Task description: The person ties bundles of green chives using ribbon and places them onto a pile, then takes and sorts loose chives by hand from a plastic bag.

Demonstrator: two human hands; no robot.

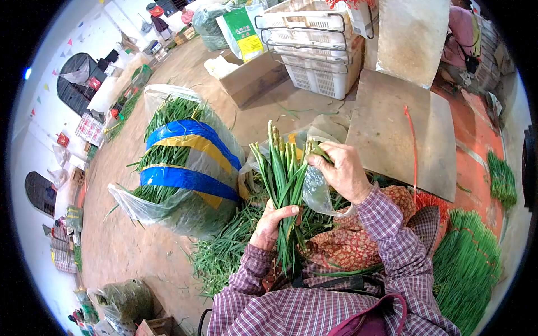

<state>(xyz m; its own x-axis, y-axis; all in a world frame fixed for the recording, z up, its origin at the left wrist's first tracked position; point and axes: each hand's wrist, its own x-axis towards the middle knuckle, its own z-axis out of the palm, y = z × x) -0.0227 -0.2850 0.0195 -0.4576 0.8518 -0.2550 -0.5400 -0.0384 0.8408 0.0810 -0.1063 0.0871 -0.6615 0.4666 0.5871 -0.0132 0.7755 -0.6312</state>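
Observation:
My left hand (274, 223) is closed around the middle of a bunch of garlic chives (284, 185), held upright with pale cut ends at the top and leaves hanging below. My right hand (339, 171) pinches a stalk at the upper right of the bunch, its fingertips partly hiding the end. Behind and below this hand is a clear plastic bag (319, 193). Loose green leaves (230, 252) lie heaped beneath my hands, beside a red patterned cloth (358, 241) over my lap.
A large plastic-wrapped bundle of greens (190, 159) with blue and yellow bands stands at left. Ahead are a cardboard box (252, 81) and stacked white crates (319, 61). A flat board (403, 131) lies at right, near tied green bunches (468, 269). Another person (462, 36) is at the upper right.

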